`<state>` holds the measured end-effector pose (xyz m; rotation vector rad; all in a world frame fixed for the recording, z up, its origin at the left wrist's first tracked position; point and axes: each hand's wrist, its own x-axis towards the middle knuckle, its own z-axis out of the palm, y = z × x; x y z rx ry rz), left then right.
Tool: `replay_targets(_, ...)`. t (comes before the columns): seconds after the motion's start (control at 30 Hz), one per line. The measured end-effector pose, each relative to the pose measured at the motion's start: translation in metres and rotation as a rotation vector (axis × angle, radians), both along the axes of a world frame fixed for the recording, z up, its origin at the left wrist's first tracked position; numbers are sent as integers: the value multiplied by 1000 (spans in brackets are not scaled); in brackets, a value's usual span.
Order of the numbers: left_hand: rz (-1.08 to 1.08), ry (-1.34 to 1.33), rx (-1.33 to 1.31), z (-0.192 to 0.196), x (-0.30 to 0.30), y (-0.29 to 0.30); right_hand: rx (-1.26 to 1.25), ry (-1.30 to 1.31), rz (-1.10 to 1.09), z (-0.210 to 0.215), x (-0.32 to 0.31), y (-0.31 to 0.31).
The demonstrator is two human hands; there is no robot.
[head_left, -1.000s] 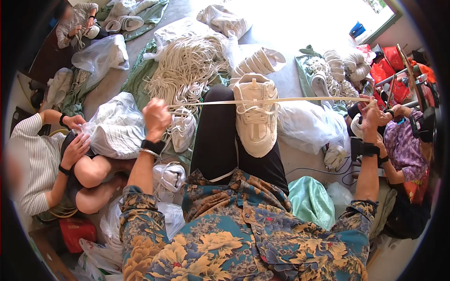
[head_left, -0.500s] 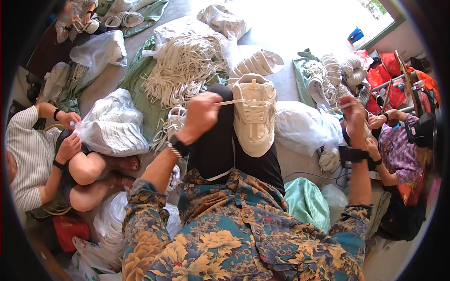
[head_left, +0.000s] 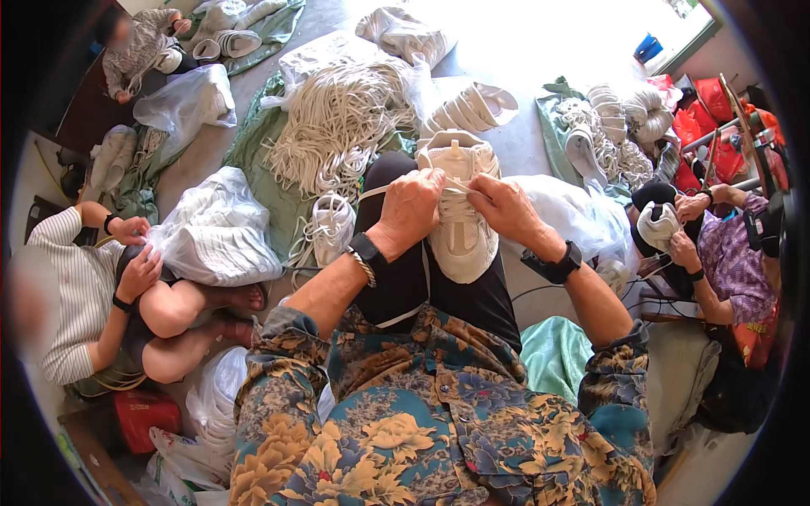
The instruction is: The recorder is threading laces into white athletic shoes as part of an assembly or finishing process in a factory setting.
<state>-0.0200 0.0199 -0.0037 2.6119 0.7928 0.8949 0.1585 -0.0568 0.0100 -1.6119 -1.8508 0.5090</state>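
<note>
A cream sneaker [head_left: 461,257] rests across my black-trousered thighs, toe toward me. Over its eyelets, my left hand [head_left: 411,205] pinches a pale shoelace [head_left: 371,193], one end of which trails left from the fingers. Close by on the other side of the tongue, my right hand [head_left: 512,208] is closed, thumb and fingertips pinched on the lace. The two hands are only a short gap apart and hide part of the lacing. Beside my left knee stands another laced cream shoe [head_left: 327,226].
A heap of loose white laces [head_left: 337,118] lies ahead on green sheeting, with stacked shoe parts [head_left: 468,110] beside it. White plastic bags [head_left: 569,215] flank me. One co-worker [head_left: 80,287] sits at left, another [head_left: 738,261] at right holding a shoe piece; a third is far left.
Both hands, spread wide with a lace end each, have come together over the sneaker's eyelets. The right hand moved furthest, leftward. The right co-worker's shoe piece is now visible.
</note>
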Motion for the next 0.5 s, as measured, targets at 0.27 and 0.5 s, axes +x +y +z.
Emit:
replay_targets(0.27, -42, 125, -15, 5, -9, 2, -93, 105, 7, 4, 1, 1)
replay_targets(0.5, -41, 224, 51, 4, -5, 1, -113, 140, 18, 6, 3, 4)
